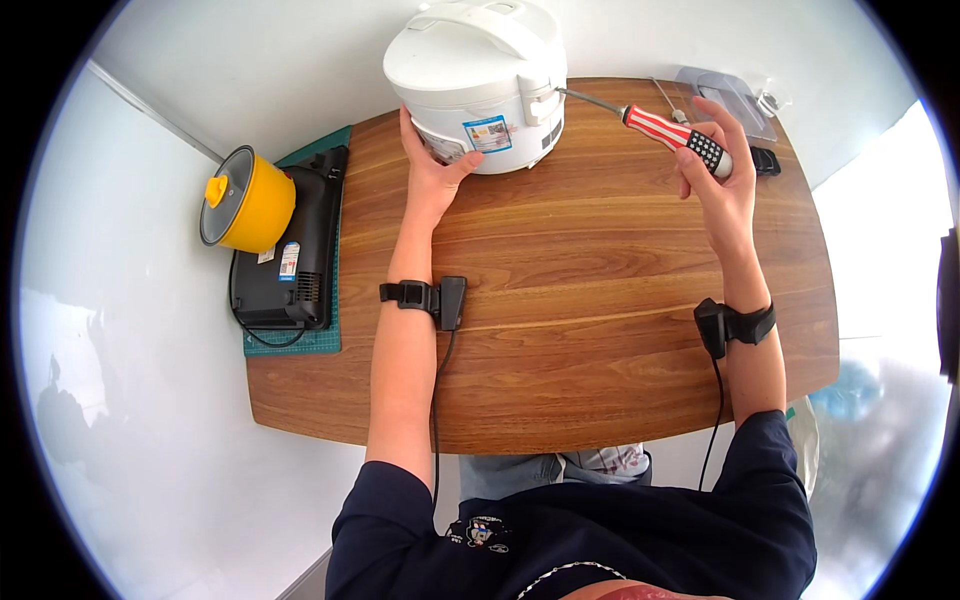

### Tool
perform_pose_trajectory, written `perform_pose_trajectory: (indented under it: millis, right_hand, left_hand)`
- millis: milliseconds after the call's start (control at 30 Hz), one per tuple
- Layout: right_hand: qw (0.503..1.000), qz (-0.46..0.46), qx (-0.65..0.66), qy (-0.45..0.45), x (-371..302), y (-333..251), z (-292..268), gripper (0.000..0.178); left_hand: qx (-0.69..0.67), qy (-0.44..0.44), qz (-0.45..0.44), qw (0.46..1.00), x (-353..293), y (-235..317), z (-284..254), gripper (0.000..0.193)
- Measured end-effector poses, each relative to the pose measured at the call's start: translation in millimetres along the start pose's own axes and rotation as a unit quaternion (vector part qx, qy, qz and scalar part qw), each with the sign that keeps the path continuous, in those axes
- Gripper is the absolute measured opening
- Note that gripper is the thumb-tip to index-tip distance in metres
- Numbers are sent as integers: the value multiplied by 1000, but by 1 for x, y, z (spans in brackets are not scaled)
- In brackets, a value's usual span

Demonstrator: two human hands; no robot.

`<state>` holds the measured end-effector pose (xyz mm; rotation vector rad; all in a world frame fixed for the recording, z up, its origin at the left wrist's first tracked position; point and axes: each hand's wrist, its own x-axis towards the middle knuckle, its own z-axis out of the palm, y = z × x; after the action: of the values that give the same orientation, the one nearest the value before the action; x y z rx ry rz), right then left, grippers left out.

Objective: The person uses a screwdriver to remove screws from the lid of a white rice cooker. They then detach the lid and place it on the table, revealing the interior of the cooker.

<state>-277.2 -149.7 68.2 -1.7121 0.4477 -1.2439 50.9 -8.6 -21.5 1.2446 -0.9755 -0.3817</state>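
A white rice cooker [455, 65] with a lid handle stands at the far edge of the wooden table, its lid closed. My left hand [435, 178] grips the lower left of its body, thumb and fingers apart around it, beside a blue-edged label. In my right hand [725, 165] is a screwdriver [665, 130] with a red-and-white striped handle that has a dark, white-dotted end. Its metal shaft points left, and the tip meets or nearly meets the cooker's side by the handle hinge; exact contact cannot be told.
On the left, a black portable stove [310, 240] lies on a green cutting mat [325, 342], with a yellow pot [262, 205] on it. At the far right are a clear plastic tray [745, 105] and a small black object [766, 161]. Cabled straps circle both my forearms.
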Motion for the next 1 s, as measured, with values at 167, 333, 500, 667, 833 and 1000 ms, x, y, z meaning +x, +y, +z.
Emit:
perform_pose_trajectory:
  millis: [167,333,500,667,833,1000]
  right_hand:
    - [989,135,-40,-50,4,-6,-11,44]
    - [999,-34,7,10,1,9,4,41]
    - [996,74,-39,18,0,-5,5,39]
    - [988,115,-99,-10,-1,-7,-2,35]
    - [999,18,-44,13,-3,4,4,30]
    - [994,-34,-102,20,-4,10,4,24]
  left_hand:
    - [2,1,-4,1000,-1,1,-1,151]
    - [-3,-2,-2,1000,0,1,0,150]
    - [-9,2,-3,1000,0,-2,-2,150]
    - [-2,4,-7,1000,-2,2,-1,151]
    - [5,6,-4,1000,0,1,0,152]
    - [-5,5,4,1000,0,0,0,152]
